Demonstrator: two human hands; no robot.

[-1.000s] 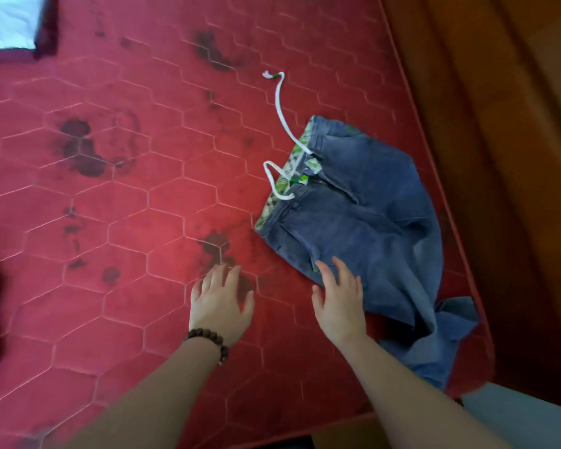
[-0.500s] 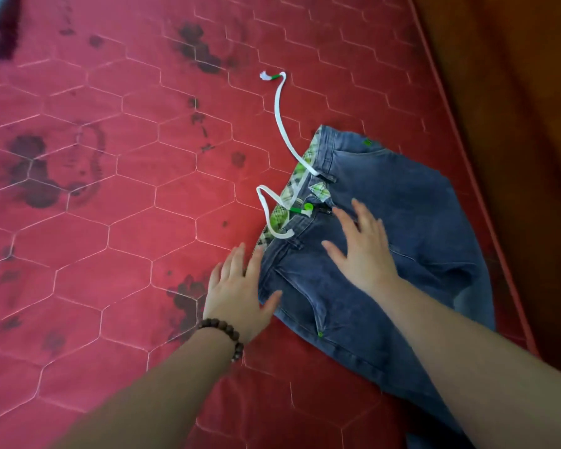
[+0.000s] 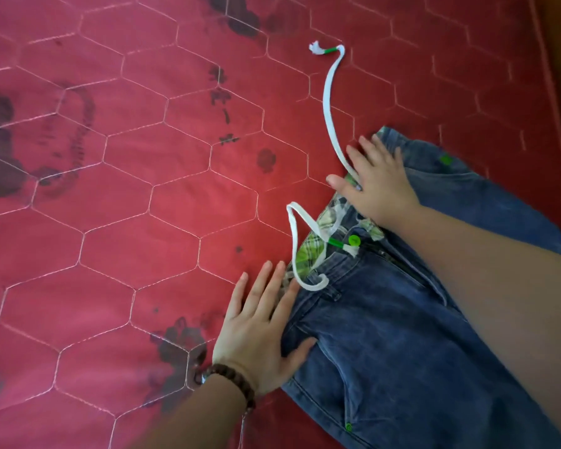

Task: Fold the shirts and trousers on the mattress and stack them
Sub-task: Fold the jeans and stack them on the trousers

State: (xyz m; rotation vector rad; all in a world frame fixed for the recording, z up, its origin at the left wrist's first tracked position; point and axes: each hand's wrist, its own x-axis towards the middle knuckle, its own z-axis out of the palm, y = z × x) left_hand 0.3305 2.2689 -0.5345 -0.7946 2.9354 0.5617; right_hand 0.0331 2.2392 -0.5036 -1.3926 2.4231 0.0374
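Blue denim trousers (image 3: 386, 345) lie flat on the red quilted mattress (image 3: 127, 222), waistband toward the left, with a green plaid lining showing. A long white drawstring (image 3: 329, 111) trails from the waistband across the mattress. My left hand (image 3: 263, 328), with a bead bracelet at the wrist, rests flat with spread fingers on the near corner of the waistband. My right hand (image 3: 374, 179) lies flat, fingers spread, on the far end of the waistband, over part of the drawstring. Neither hand grips the cloth.
Dark stains mark the mattress at the left (image 3: 0, 157), top (image 3: 237, 17) and near my left wrist (image 3: 178, 345). The mattress's right edge (image 3: 551, 92) runs beside a brown wooden surface.
Both hands have slid forward from the trousers' seat up to the waistband, the right one farther away. The view has moved in closer over the trousers.
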